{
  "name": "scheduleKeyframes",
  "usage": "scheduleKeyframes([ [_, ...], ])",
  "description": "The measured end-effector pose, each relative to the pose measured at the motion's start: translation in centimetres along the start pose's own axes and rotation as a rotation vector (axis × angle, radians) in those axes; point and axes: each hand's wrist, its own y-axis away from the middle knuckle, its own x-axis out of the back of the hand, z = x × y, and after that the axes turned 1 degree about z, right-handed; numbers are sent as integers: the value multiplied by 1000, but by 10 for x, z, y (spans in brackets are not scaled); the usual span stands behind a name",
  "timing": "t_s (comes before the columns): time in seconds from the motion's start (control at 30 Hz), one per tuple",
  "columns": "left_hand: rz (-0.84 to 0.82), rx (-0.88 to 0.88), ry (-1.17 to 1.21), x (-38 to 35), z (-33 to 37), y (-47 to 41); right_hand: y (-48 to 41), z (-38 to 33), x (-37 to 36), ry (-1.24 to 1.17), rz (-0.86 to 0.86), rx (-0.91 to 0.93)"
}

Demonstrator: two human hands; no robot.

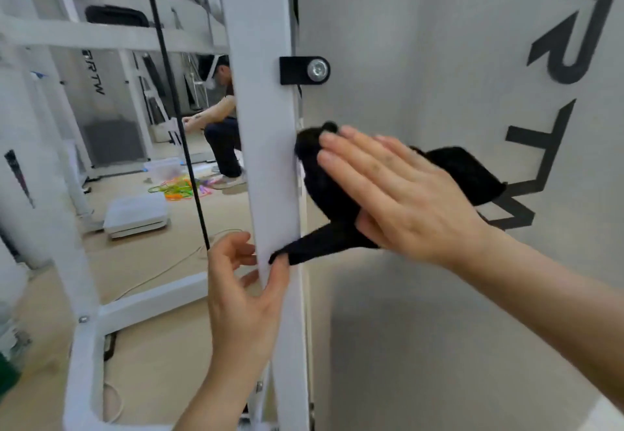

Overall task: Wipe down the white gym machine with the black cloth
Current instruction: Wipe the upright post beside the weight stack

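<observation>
1. Gym floor (162,295) is stretching away behind the machine (439,346), where another person (223,127) is crouching near some bright bands (179,189). A black cable (169,76) is hanging left of the post (263,93).
2. Bunched up, the cloth (324,194) is lying against the panel (422,42), just right of the post and below the black bracket (297,70). One corner is trailing down onto the post's front face.
3. The right hand (405,194) is pressing the cloth flat to the panel, its fingers (341,164) straight and close together and the palm over the cloth's middle. Cloth is showing past both the fingertips and the back of the hand.
4. The left hand (246,292) is gripping the post lower down, thumb on the front face and fingers curling round the far edge. The thumb tip is touching the trailing corner, though whether it is pinning it I cannot tell.
5. Judging by this, the wiping step itself is under way, at the panel's edge beside the post.
6. The next move is calling for a steady stroke along the panel under flat pressure, with the bunch staying beneath the palm. That loose corner is looking likely to snag at the seam between post and panel, so gathering it in would help.
</observation>
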Motion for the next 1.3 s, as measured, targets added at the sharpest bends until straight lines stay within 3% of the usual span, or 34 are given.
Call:
scheduleKeyframes([
  [0.07,-30,132,110,-1,7,-1,-22,-6,-3,2,146,-191],
  [0.13,-12,188,201,3,10,-3,-25,-34,-19,-30,190,-223],
  [0.23,-4,223,312,15,9,2,5,-85,-48,-147,39,10],
  [0.33,-66,265,256,26,4,12,26,-112,-60,-223,-102,185],
  [0.43,-118,310,185,34,1,21,26,-98,-54,-218,-203,327],
  [0.5,-91,234,98,38,5,22,20,-68,-39,-161,-203,370],
  [0.6,-72,101,-7,40,8,24,8,-38,-26,-37,-107,260],
  [0.73,-119,21,-41,42,-5,41,16,-88,-49,-93,-71,158],
  [0.97,-288,361,-312,49,-70,77,67,-158,-84,-178,-303,323],
  [1.07,-203,334,-405,53,-76,82,65,-159,-78,-117,-402,379],
  [1.17,-102,195,-270,54,-67,86,48,-149,-62,-45,-410,328],
  [1.3,-315,139,-87,34,-69,90,35,-144,-45,-55,-319,188],
])
